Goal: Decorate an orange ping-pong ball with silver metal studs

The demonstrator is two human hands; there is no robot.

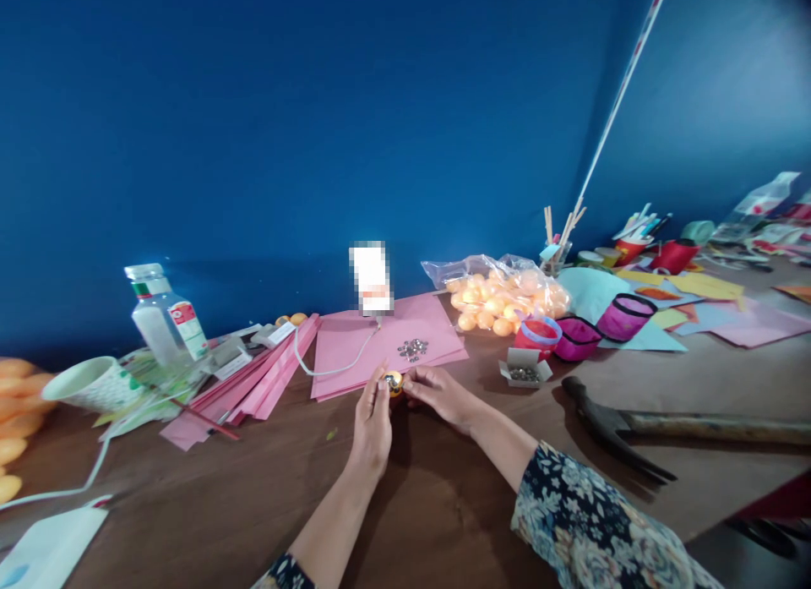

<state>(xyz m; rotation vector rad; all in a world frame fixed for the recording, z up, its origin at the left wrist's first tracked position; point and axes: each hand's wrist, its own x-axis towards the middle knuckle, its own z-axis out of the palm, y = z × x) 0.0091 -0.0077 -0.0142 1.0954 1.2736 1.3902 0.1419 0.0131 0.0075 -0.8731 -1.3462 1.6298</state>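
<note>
Near the middle of the view, a small orange ball (pixel 395 389) with dark and silvery bits on its face is held between both hands. My left hand (pixel 372 420) grips it from the left, thumb and fingers closed. From the right, the bent fingers of my right hand (pixel 438 393) pinch at its edge; any small piece in them is too tiny to make out. Just beyond lies a stack of pink paper (pixel 348 340), and a loose pile of small shiny metal pieces (pixel 413 349) rests on it. An open white box (pixel 525 379) of similar pieces stands to the right.
A hammer (pixel 634 424) lies at right. Behind are a clear bag of orange balls (pixel 500 293) and purple cups (pixel 624 317). At left stand a glass bottle (pixel 158 319), a tipped paper cup (pixel 95 382) and pink strips (pixel 253 386). A white cable (pixel 335 372) crosses the paper.
</note>
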